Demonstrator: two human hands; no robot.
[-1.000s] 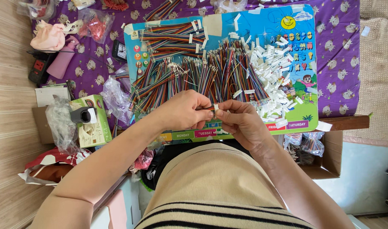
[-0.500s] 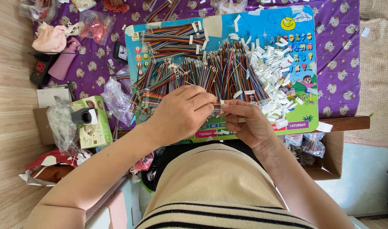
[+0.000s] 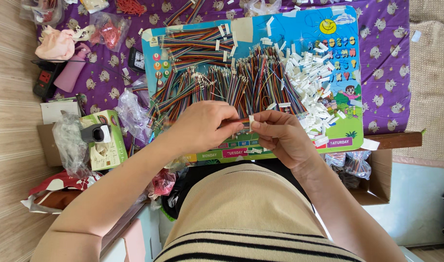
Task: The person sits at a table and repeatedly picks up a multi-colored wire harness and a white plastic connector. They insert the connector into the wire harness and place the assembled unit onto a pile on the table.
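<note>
left hand (image 3: 202, 127): fingers curled shut, pinching the end of a thin multicoloured ribbon wire (image 3: 234, 122) between thumb and fingertips, just above the near edge of the board.
right hand (image 3: 280, 133): closed in a pinch on a small white plastic connector housing (image 3: 251, 121), held upright at the fingertips and meeting the wire end; the two hands are touching or very nearly so.
where the work sits: over the lower middle of a colourful children's learning board with a sun and cartoon figures printed on it (image 3: 299, 34), which lies on a purple cloth patterned with small animals (image 3: 382, 53).
on the board: a wide heap of rainbow-coloured ribbon wires with metal tips (image 3: 222, 82) fills the left and centre; a scatter of loose white connector housings (image 3: 314, 82) lies to the right of it, touching the heap's edge.
to the left: a crumpled clear plastic bag (image 3: 132, 111) just beside the board, a green cardboard box (image 3: 108, 140) near the left forearm, a pink bottle (image 3: 71, 73) and a black power strip (image 3: 43, 80) farther off.
to the right: an open brown cardboard box (image 3: 379, 177) below the cloth's edge, holding small clear bags.
person: seated, cream top with dark stripes (image 3: 251, 218).
</note>
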